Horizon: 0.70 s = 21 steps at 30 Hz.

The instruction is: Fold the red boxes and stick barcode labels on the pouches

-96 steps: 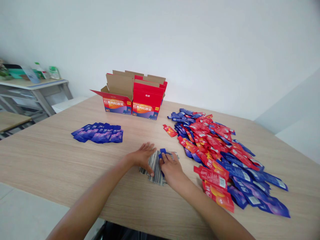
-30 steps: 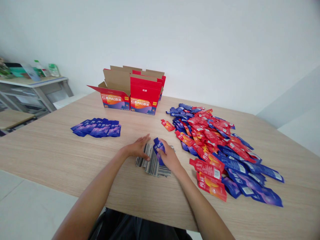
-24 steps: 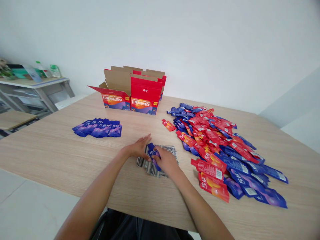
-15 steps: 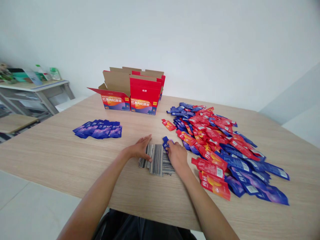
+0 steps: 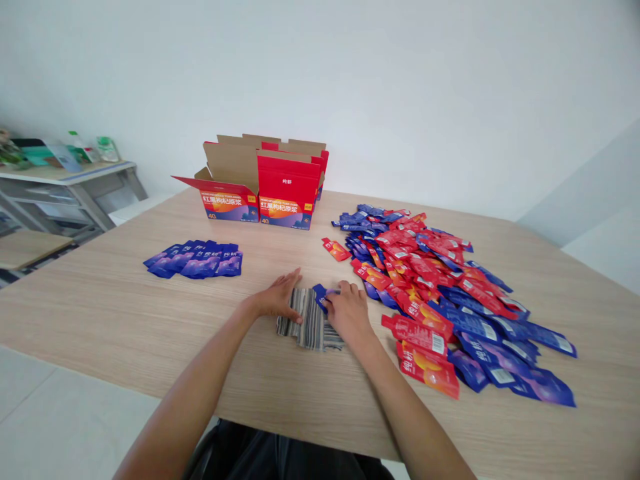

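now a blue pouch [image 5: 319, 295] juts from the right hand [image 5: 349, 309]

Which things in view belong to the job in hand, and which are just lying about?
In the job:
- left hand, thumb at the striped bundle
- right hand, holding a blue pouch
- likely too: fanned blue pouches, mixed pouch pile, open red cartons

Apparently just lying about, on the side desk:
- green-capped bottle
- green-and-white packet
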Each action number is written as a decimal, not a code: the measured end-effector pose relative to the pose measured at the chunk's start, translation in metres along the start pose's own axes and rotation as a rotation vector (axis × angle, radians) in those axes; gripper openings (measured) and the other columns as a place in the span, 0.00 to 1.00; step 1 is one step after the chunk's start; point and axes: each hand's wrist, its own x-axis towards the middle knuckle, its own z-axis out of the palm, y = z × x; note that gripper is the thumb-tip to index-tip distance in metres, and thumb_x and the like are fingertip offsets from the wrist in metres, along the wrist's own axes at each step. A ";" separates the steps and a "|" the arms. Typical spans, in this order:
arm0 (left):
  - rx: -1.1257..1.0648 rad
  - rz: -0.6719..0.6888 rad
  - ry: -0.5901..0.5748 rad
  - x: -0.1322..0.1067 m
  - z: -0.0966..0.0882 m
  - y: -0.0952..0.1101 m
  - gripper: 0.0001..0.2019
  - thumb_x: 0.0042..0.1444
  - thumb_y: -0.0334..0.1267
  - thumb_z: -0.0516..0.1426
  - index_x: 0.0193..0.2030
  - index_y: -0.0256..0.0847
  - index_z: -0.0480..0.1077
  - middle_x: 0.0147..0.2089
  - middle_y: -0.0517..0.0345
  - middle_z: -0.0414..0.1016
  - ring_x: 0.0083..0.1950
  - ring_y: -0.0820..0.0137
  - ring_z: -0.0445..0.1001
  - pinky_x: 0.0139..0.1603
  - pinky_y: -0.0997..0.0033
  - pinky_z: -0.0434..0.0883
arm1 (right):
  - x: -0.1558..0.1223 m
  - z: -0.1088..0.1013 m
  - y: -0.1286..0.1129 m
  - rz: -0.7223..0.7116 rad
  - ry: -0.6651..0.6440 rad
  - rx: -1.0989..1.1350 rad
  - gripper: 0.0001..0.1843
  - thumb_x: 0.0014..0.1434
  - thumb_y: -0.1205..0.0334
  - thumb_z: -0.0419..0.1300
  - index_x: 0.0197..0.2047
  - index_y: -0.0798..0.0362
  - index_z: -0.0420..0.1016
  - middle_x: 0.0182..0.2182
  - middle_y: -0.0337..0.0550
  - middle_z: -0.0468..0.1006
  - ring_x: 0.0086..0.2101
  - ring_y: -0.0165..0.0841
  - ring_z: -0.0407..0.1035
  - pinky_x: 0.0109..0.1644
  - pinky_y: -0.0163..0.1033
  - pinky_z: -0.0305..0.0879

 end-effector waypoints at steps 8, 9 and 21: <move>0.010 -0.007 0.001 -0.002 -0.001 0.004 0.74 0.39 0.66 0.67 0.76 0.34 0.22 0.77 0.33 0.44 0.79 0.47 0.35 0.76 0.48 0.39 | -0.002 0.012 -0.018 0.058 -0.034 0.003 0.20 0.68 0.56 0.57 0.55 0.61 0.74 0.51 0.63 0.74 0.52 0.49 0.68 0.51 0.48 0.64; 0.014 -0.006 0.002 -0.002 -0.001 0.004 0.73 0.40 0.66 0.67 0.76 0.35 0.22 0.77 0.34 0.43 0.79 0.47 0.35 0.76 0.48 0.39 | -0.001 0.012 -0.018 0.057 -0.039 -0.003 0.18 0.69 0.58 0.55 0.55 0.62 0.74 0.50 0.63 0.75 0.51 0.49 0.68 0.51 0.47 0.64; 0.023 -0.038 0.018 -0.001 0.000 0.002 0.73 0.37 0.61 0.70 0.77 0.38 0.24 0.77 0.36 0.44 0.79 0.47 0.37 0.76 0.49 0.43 | -0.002 0.013 -0.028 -0.165 -0.009 0.405 0.19 0.72 0.61 0.49 0.33 0.52 0.76 0.33 0.43 0.81 0.36 0.34 0.74 0.41 0.35 0.63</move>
